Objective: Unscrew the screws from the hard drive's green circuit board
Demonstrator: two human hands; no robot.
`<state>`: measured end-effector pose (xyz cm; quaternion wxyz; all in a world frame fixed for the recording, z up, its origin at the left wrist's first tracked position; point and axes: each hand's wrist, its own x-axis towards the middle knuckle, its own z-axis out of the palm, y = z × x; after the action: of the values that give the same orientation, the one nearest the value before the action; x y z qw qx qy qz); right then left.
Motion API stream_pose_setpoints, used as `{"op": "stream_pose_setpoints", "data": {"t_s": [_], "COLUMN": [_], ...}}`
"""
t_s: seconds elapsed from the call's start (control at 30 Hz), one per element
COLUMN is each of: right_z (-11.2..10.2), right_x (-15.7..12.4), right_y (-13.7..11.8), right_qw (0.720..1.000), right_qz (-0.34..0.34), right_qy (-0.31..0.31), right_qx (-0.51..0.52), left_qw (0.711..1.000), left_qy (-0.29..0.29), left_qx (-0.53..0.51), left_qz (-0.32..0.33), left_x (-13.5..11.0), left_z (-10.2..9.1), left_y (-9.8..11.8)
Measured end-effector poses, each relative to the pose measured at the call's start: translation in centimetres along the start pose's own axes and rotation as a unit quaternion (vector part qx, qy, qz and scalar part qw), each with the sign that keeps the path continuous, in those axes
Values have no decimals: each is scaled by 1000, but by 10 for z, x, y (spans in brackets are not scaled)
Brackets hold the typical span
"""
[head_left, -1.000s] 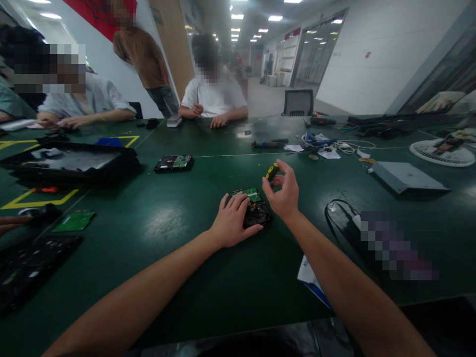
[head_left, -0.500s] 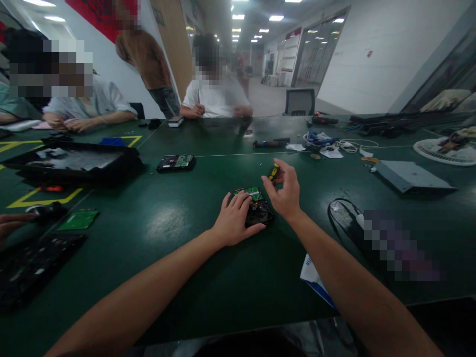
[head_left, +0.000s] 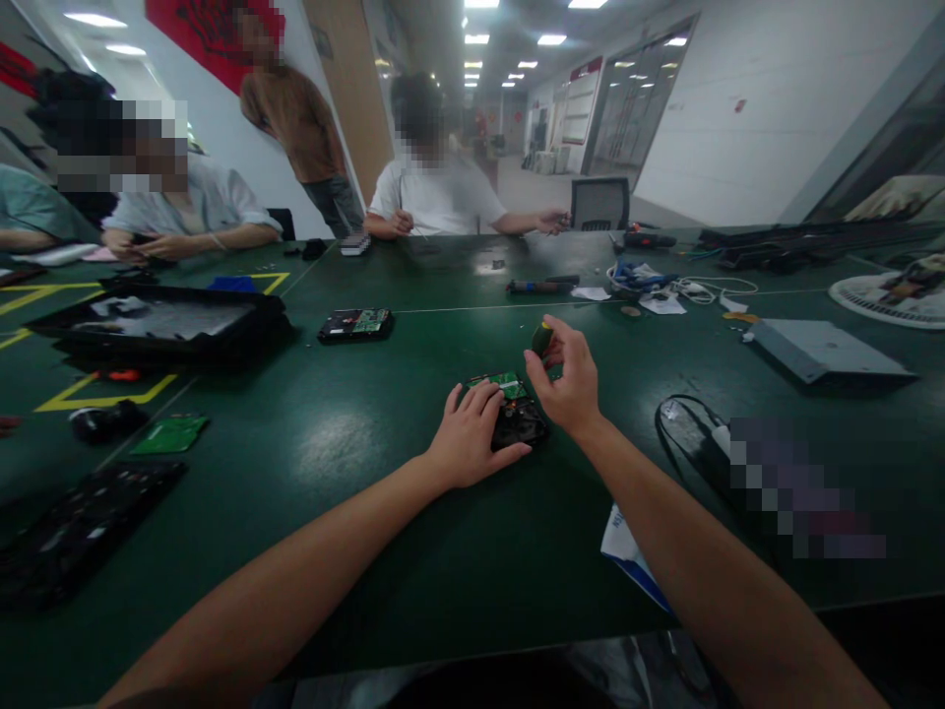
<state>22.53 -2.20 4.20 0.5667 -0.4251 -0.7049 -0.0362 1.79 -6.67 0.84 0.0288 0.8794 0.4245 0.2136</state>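
Note:
My left hand [head_left: 472, 438] lies across a black hard drive [head_left: 523, 423] with a green circuit board, fingers over its left part and thumb along the near edge, holding it against the table. Part of the drive is hidden under this hand. Just above the drive's right side, my right hand [head_left: 567, 379] grips a screwdriver [head_left: 542, 340] by its dark green and yellow handle between thumb and curled fingers. The screwdriver's shaft and tip cannot be made out.
A second hard drive [head_left: 355, 324] lies farther left on the green table, near a black tray [head_left: 162, 335]. A green board [head_left: 171, 433] and a black panel [head_left: 81, 532] are at left. Grey metal box [head_left: 831, 350], cables and papers lie right. People are across the table.
The screwdriver's handle has turned in my right hand, its yellow side now less visible. My left hand stays on the hard drive. A person opposite has stretched an arm out to the right.

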Motion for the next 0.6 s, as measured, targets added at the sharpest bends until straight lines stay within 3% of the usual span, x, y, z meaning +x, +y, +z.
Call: {"op": "stream_pose_setpoints", "data": {"t_s": [0.6], "right_z": [4], "right_x": [-3], "right_y": [4], "right_qw": [1000], "right_qz": [10], "right_qy": [-5], "right_qx": [12], "left_qw": [1000], "left_qy": [-4], "left_qx": [-2], "left_qz": [-4], "left_x": [0], "left_z": [-2], "left_y": [1]}}
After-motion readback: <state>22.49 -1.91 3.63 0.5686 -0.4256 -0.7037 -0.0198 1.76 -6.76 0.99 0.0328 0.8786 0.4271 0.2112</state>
